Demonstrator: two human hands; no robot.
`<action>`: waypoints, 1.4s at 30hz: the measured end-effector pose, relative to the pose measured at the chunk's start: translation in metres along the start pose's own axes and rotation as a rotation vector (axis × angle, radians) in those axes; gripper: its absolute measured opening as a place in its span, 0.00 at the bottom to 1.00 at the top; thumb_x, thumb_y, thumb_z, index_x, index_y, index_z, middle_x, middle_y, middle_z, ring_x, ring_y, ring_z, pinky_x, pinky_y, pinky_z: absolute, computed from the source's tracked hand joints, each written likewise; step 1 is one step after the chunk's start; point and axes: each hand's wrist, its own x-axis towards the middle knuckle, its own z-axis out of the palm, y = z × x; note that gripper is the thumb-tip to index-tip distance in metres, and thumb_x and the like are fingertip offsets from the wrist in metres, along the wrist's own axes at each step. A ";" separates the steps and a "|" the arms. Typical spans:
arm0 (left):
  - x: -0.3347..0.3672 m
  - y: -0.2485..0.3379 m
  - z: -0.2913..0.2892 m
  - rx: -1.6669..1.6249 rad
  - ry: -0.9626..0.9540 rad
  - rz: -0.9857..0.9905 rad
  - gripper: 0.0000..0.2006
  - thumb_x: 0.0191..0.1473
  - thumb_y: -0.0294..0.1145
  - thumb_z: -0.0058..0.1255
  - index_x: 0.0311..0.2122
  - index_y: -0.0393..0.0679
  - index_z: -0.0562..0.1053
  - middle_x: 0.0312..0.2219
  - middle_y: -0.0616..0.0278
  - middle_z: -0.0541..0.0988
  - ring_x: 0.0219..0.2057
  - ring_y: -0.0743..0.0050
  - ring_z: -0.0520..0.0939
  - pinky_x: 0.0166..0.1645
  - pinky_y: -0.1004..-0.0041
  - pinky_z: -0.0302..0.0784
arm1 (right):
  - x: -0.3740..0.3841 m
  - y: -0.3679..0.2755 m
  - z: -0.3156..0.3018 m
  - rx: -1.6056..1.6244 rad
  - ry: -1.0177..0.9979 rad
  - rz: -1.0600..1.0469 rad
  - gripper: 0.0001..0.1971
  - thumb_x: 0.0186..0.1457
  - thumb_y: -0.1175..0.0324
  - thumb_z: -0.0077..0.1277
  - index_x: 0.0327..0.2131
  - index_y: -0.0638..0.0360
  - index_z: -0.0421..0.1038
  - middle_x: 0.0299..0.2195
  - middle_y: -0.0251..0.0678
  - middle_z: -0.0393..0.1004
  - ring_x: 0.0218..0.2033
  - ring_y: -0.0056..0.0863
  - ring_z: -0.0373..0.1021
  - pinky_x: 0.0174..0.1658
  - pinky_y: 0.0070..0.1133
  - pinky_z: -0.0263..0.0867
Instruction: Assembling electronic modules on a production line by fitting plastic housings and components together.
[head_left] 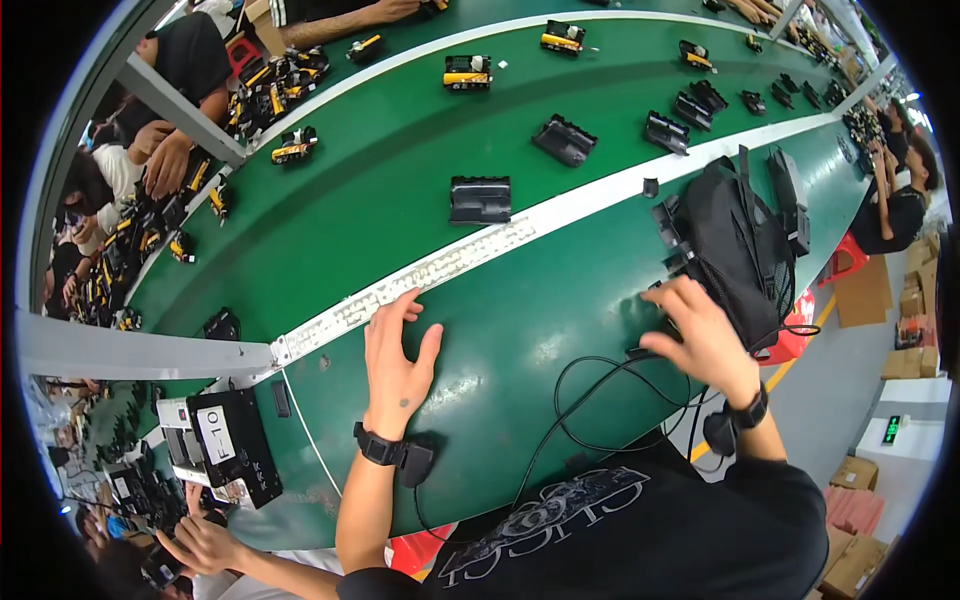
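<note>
L hand (398,352): thumb & fingers wide, nothing held. Over bench (520,340); fingertips at near edge of pale strip (440,265); contact can't tell.
R hand (705,335): thumb & index well apart, nothing seen held. Beside bag (740,245); contact w/ anything under fingertips can't tell.
Pale strip: runs along rail (610,190), btwn bench & belt (360,215).
Blk parts (672,228): small, on bench, at L edge of bag, nr R hand; partly hidden.
Shell, blk (480,200): on belt, just past rail, beyond L hand. No yel. showing. More like it, e.g. (565,140), farther R on belt.
Units, yel./blk (467,73): several, far side of belt, apart from shells.
Fixture, blk/white (225,445): at L end of bench.
Status (judged): units look the further along; shells look bare, so likely not yet worked. Neither hand has a piece, so no step appears under way on bench. Qty done: can't tell.
</note>
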 end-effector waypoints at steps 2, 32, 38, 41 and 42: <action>-0.002 -0.002 -0.003 -0.012 -0.009 -0.001 0.27 0.57 0.28 0.65 0.62 0.42 0.72 0.46 0.53 0.80 0.48 0.52 0.80 0.58 0.56 0.72 | -0.018 -0.011 0.009 0.060 -0.024 -0.042 0.28 0.54 0.63 0.69 0.57 0.57 0.73 0.51 0.43 0.72 0.52 0.48 0.71 0.55 0.37 0.70; 0.105 -0.103 -0.147 1.315 -0.033 -0.382 0.20 0.60 0.50 0.61 0.47 0.46 0.76 0.36 0.54 0.85 0.38 0.45 0.88 0.44 0.45 0.81 | -0.010 0.015 0.033 0.154 0.286 -0.069 0.08 0.57 0.82 0.61 0.39 0.65 0.73 0.39 0.43 0.78 0.40 0.42 0.76 0.45 0.31 0.72; 0.066 0.038 -0.035 0.845 -0.114 -0.068 0.21 0.57 0.51 0.65 0.43 0.45 0.74 0.29 0.57 0.82 0.37 0.53 0.86 0.48 0.55 0.76 | 0.008 -0.004 0.027 0.350 0.226 -0.052 0.03 0.65 0.79 0.57 0.40 0.65 0.73 0.30 0.44 0.80 0.25 0.35 0.78 0.30 0.24 0.71; 0.033 0.051 -0.010 0.756 -0.134 -0.020 0.24 0.57 0.54 0.65 0.47 0.45 0.76 0.31 0.56 0.82 0.36 0.53 0.85 0.49 0.58 0.74 | 0.036 -0.035 0.023 0.301 0.161 -0.146 0.05 0.64 0.79 0.59 0.42 0.64 0.74 0.33 0.44 0.81 0.30 0.42 0.80 0.34 0.28 0.73; 0.033 0.055 -0.009 0.721 -0.144 -0.022 0.24 0.57 0.54 0.65 0.47 0.45 0.76 0.31 0.56 0.82 0.36 0.53 0.85 0.49 0.58 0.74 | 0.043 -0.038 0.025 0.243 0.146 -0.170 0.05 0.64 0.78 0.59 0.42 0.63 0.74 0.34 0.44 0.81 0.32 0.44 0.80 0.36 0.29 0.73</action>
